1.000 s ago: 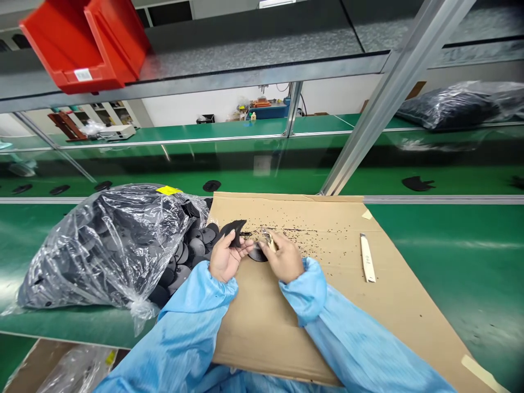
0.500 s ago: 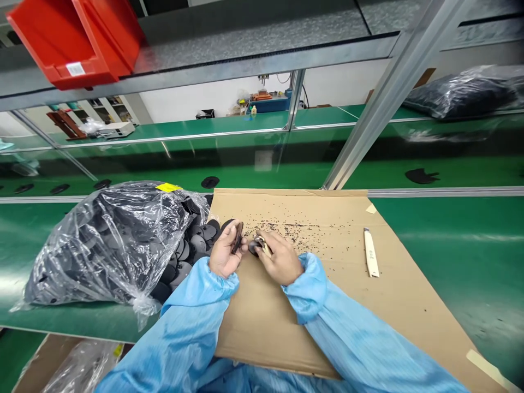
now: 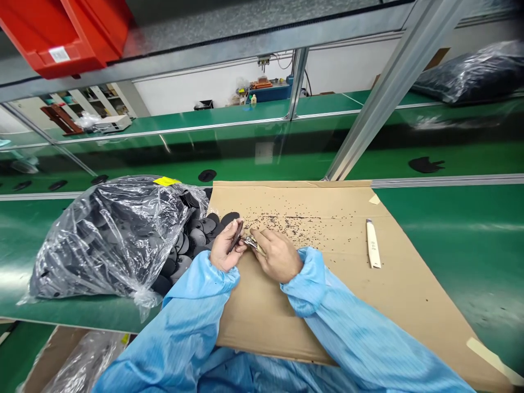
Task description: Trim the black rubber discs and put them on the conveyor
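My left hand is closed on a thin black disc, which stands nearly edge-on between thumb and fingers. Small metal nippers with pale handles are in my right hand, fingers wrapped round them. Their metal head points left and sits right by the disc and my left fingertips; whether it touches the disc I cannot tell. Beneath both hands lies a cardboard sheet, strewn with tiny black bits. A heap of black discs spills beside my left hand from a clear plastic bag.
A cream-handled cutter lies on the cardboard at right. Behind it rises a slanted metal post. A red bin sits on the overhead shelf. Single black discs lie along the green strip behind. An open carton is at lower left.
My right hand has turned the nippers and brought their head against or close to my left fingers. A dark round piece seen by the nippers earlier no longer shows. The view has shifted slightly.
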A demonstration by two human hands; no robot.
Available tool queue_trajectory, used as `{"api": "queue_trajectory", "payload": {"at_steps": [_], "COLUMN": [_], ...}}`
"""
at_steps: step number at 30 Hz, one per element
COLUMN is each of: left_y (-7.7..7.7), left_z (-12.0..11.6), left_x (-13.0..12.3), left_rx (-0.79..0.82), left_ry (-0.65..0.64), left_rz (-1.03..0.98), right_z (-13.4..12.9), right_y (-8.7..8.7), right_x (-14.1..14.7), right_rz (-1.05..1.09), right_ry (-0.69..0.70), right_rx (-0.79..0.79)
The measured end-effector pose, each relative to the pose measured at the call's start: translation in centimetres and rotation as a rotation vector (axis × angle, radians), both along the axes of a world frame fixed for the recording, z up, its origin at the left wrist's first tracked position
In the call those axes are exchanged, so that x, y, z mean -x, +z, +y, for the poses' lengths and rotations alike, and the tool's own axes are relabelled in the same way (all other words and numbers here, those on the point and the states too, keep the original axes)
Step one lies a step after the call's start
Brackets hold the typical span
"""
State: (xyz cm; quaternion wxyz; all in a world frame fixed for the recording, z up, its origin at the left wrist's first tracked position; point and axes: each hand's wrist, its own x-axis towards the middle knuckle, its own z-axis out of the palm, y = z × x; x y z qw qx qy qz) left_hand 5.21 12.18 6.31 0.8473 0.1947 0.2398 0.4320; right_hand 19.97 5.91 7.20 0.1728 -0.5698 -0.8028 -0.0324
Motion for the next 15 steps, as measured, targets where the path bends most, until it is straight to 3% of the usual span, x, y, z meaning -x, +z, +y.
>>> {"api": "queue_trajectory", "payload": {"at_steps": [15], "left_y": [-0.7], "left_z": [0.0], "left_x": [-0.4], "left_rx": [-0.173], "left_ry": [0.062], "left_rz": [0.101], "right_z": [-0.4], "right_y": [1.7], "right_x": [0.3], "right_rz": [-0.058], "right_ry": [-0.023], "right_rx": [0.204]}}
